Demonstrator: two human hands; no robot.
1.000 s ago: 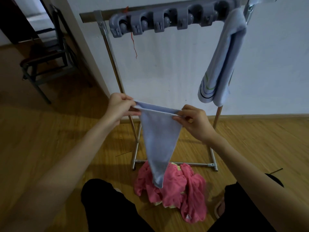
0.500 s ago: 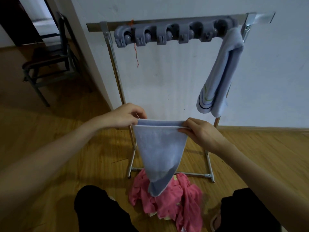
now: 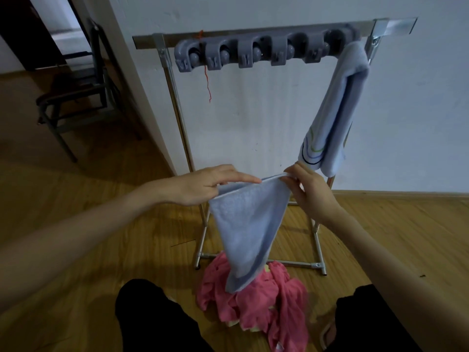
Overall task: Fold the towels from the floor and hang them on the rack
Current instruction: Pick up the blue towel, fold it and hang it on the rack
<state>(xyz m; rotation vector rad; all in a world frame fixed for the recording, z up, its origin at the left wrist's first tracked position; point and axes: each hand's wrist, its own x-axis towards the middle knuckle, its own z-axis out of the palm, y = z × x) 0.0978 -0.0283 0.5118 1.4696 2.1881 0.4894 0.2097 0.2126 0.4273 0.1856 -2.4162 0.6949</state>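
Blue towel (image 3: 247,224) hangs between both hands.

writing: none can be read anywhere in the room
hanging towel (image 3: 330,118): curved coloured stripes near its lower end, a pattern only, no letters
rack (image 3: 269,36): bare metal bar, no label or brand showing
grey clip holder (image 3: 256,53): plain moulded plastic, no numbers or marks that can be made out
held towel (image 3: 248,224): plain pale blue cloth, no tag in sight
pink cloth (image 3: 256,306): a small pale patch near its lower edge, too small and blurred to tell whether it is a tag or bears print
wall (image 3: 253,123): faint scuffs, no sign or notice
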